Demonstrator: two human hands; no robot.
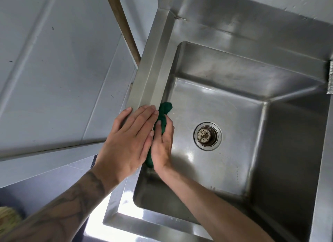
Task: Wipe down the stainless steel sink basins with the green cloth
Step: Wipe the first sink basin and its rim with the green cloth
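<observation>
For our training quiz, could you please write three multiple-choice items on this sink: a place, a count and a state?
1. Where is the green cloth? A on the wooden handle; B against the left wall of the basin; C on the floor.
2. How many drains show? A one; B two; C three.
3. How does the left hand lie? A fisted; B gripping the cloth; C flat, fingers straight.
Key: B, the right hand holds it there; A, only one shows; C, it rests on the rim.
</observation>
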